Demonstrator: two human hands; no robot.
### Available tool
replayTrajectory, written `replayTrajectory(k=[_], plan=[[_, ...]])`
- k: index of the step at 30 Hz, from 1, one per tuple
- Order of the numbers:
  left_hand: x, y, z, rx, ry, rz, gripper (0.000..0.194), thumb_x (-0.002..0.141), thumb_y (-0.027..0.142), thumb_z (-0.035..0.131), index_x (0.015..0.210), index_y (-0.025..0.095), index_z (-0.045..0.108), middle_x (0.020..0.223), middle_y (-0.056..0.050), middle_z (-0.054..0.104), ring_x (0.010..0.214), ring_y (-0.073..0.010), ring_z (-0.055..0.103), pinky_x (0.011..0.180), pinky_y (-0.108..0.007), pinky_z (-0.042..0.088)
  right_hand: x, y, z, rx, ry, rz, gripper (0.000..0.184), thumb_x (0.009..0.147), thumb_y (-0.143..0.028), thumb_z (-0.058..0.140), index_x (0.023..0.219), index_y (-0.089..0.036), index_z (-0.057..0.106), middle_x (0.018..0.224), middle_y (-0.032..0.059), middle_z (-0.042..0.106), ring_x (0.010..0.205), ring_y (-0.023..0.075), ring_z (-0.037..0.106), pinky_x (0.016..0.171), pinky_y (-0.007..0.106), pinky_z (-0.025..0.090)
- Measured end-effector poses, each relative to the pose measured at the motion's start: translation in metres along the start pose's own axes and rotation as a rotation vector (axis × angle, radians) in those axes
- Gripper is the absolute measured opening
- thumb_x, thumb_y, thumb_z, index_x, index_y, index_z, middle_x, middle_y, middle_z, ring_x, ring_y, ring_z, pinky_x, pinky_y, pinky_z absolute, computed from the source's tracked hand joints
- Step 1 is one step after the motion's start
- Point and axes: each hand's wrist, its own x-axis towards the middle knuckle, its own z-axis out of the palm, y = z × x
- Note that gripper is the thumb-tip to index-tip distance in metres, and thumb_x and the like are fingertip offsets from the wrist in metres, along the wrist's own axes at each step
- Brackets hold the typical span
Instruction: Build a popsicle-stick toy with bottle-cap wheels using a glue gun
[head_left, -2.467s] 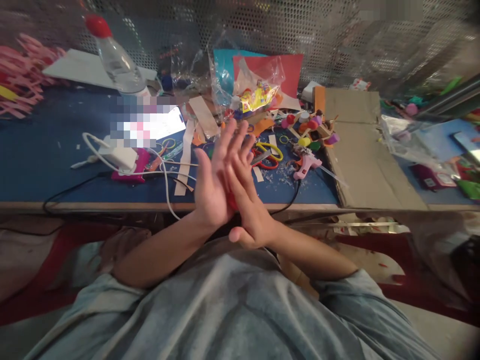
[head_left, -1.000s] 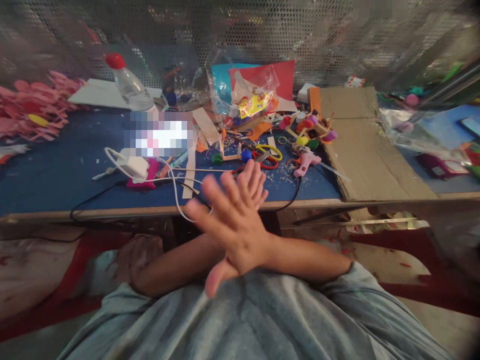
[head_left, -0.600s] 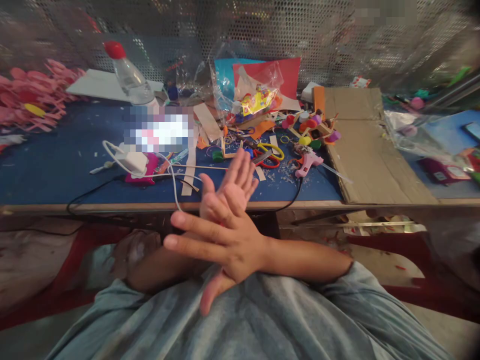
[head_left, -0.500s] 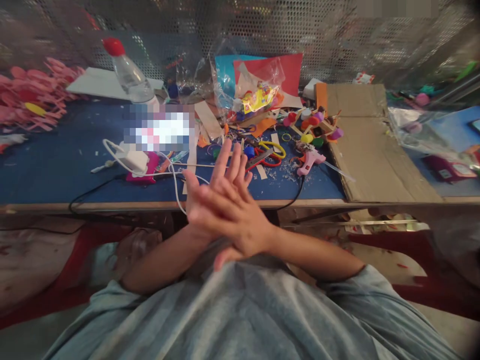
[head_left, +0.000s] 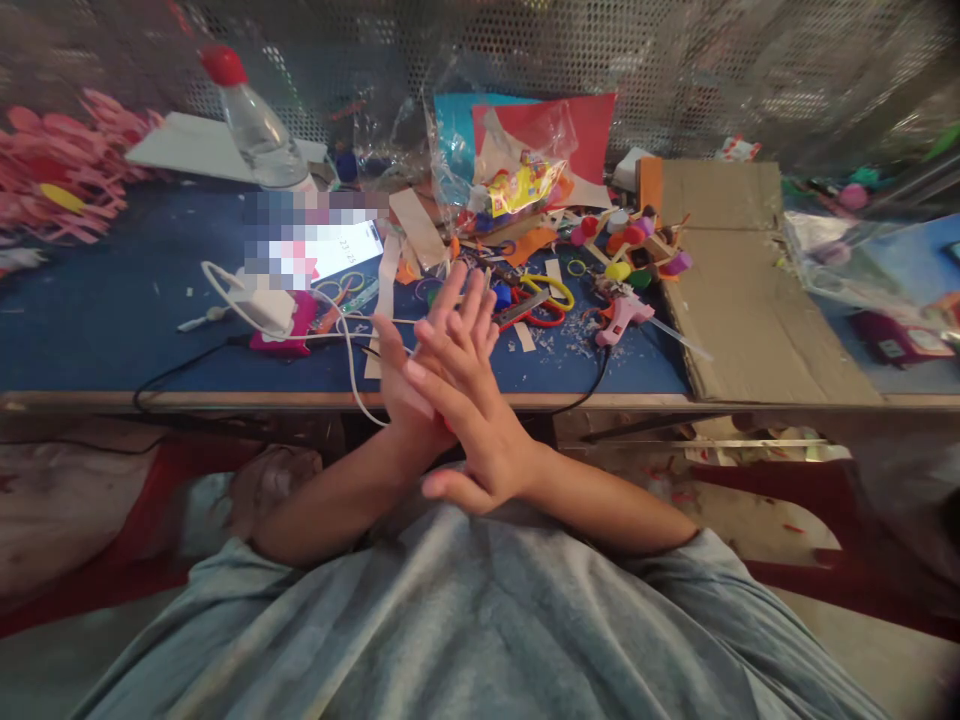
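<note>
My left hand [head_left: 401,385] and my right hand [head_left: 480,435] are pressed palm to palm over the table's front edge [head_left: 187,400], fingers stretched out. The right hand lies across the left, its fingers pointing up and left. A sliver of a small red lump [head_left: 448,426] shows between the palms; the rest of it is hidden. Just beyond the fingertips lie scissors with yellow and red handles [head_left: 541,300] and a white cable [head_left: 352,370].
On the blue tabletop are a red-capped clear bottle [head_left: 253,125], a lit phone [head_left: 341,250], a white charger [head_left: 259,310], a pink glue gun [head_left: 622,315], a stick-and-pompom model [head_left: 637,245], a plastic bag of bits [head_left: 517,185], cardboard [head_left: 735,290] and pink cutouts [head_left: 52,180].
The hands have stayed pressed together while sliding over one another; the right hand's fingers swung from pointing left back towards up and left, and both hands rose towards the table.
</note>
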Motion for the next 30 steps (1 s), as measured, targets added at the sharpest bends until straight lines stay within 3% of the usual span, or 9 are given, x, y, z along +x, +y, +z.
replayTrajectory(k=[3,6,9,11,14,18,22,25,30], plan=[[0.006,0.019,-0.001,-0.137,0.006,0.029,0.087,0.108,0.09,0.024,0.167,0.033,0.052,0.187,-0.002,0.044,0.184,-0.0316,0.022,0.146,-0.056,0.03,-0.002,0.009,0.001,0.015,0.015,0.037,0.066,0.119,-0.055,0.037,0.176,-0.022,0.038,0.182,0.0149,0.051,0.185,0.0287,0.02,0.152,0.065,0.015],[0.005,0.019,-0.004,-0.136,-0.011,0.059,0.078,0.114,0.082,0.024,0.16,0.03,0.06,0.181,-0.003,0.052,0.178,-0.0313,0.037,0.143,-0.055,0.036,-0.002,0.024,-0.008,0.031,0.137,0.057,0.067,0.116,-0.065,0.045,0.171,-0.027,0.043,0.167,0.0121,0.069,0.179,0.0319,0.038,0.15,0.071,0.019],[0.001,0.006,-0.016,0.048,-0.054,0.144,0.062,0.102,0.081,0.067,0.14,0.033,0.076,0.158,-0.006,0.072,0.155,-0.0305,0.065,0.126,-0.042,0.056,-0.002,0.038,-0.022,-0.047,0.24,0.097,0.065,0.11,-0.08,0.044,0.152,-0.033,0.062,0.162,0.0095,0.072,0.175,0.0376,0.046,0.146,0.076,0.027],[-0.002,0.001,-0.025,0.205,-0.17,0.063,0.055,0.099,0.074,0.078,0.124,0.026,0.082,0.126,-0.009,0.082,0.119,-0.0256,0.079,0.102,-0.035,0.064,-0.002,0.043,-0.031,-0.096,0.287,0.089,0.066,0.107,-0.085,0.044,0.14,-0.034,0.07,0.165,0.0087,0.068,0.173,0.0398,0.048,0.143,0.076,0.035],[-0.006,0.006,-0.03,0.321,-0.298,-0.099,0.051,0.096,0.07,0.084,0.102,0.02,0.084,0.086,-0.005,0.077,0.076,-0.0174,0.072,0.074,-0.032,0.061,-0.003,0.044,-0.039,-0.069,0.293,0.036,0.068,0.103,-0.087,0.054,0.143,-0.035,0.073,0.172,0.0089,0.059,0.168,0.0412,0.053,0.139,0.072,0.044],[-0.007,0.021,-0.026,0.451,-0.275,-0.062,0.049,0.093,0.069,0.087,0.096,0.02,0.085,0.089,-0.007,0.079,0.078,-0.0196,0.071,0.071,-0.033,0.059,-0.007,0.041,-0.045,0.019,0.166,0.051,0.097,0.098,-0.087,0.064,0.175,-0.03,0.046,0.174,0.0166,0.058,0.161,0.0393,0.061,0.132,0.064,0.056],[-0.007,0.02,-0.028,0.467,-0.295,-0.066,0.053,0.087,0.07,0.091,0.086,0.017,0.082,0.074,-0.003,0.071,0.068,-0.0164,0.062,0.065,-0.03,0.052,-0.011,0.039,-0.05,0.077,0.132,0.056,0.065,0.108,-0.059,0.071,0.165,-0.027,0.061,0.159,0.0166,0.072,0.146,0.0312,0.074,0.122,0.053,0.065],[-0.01,0.013,-0.034,0.44,-0.289,-0.097,0.054,0.085,0.069,0.094,0.097,0.017,0.083,0.084,-0.005,0.075,0.072,-0.0174,0.066,0.068,-0.03,0.055,-0.014,0.038,-0.052,0.056,0.177,0.028,0.05,0.109,-0.048,0.073,0.154,-0.026,0.071,0.154,0.0168,0.074,0.141,0.0299,0.075,0.117,0.052,0.067],[-0.014,0.01,-0.044,0.477,-0.277,-0.094,0.052,0.087,0.065,0.094,0.104,0.016,0.083,0.089,-0.006,0.079,0.072,-0.0158,0.068,0.066,-0.026,0.058,-0.02,0.037,-0.049,0.0,0.124,0.019,0.063,0.109,-0.04,0.074,0.17,-0.035,0.057,0.163,0.0161,0.067,0.15,0.0328,0.069,0.121,0.056,0.064]])
